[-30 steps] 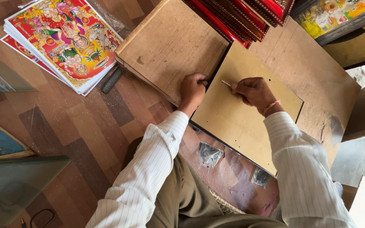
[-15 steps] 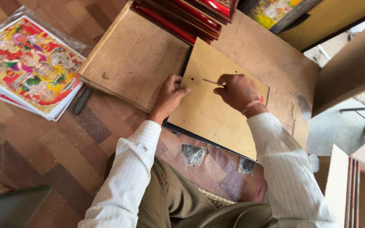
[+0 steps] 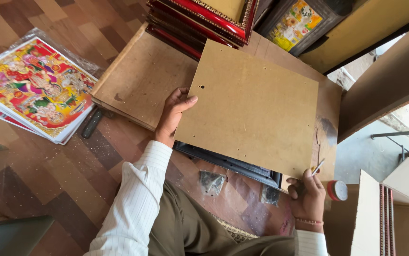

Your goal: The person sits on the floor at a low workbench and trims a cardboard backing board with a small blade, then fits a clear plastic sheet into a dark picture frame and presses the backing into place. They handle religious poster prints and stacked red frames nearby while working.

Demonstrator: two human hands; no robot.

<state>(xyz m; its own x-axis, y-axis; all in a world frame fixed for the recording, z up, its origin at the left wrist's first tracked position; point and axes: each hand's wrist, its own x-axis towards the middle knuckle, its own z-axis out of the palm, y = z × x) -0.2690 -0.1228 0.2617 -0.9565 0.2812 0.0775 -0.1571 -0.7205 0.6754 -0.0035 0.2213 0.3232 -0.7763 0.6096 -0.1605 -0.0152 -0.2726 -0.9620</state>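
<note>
On the low wooden bench (image 3: pixel 138 85), my left hand (image 3: pixel 173 114) pinches the brown backing board's (image 3: pixel 249 106) left edge — right hand (image 3: pixel 308 192) grips its lower corner plus a thin tool (image 3: pixel 317 167). Board is lifted, tilted over the black frame (image 3: pixel 228 163); next it needs squaring and lowering in.

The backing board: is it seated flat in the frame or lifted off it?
Lifted: the backing board is tilted, its near edge above the black frame, held by the left hand and right hand.
</note>
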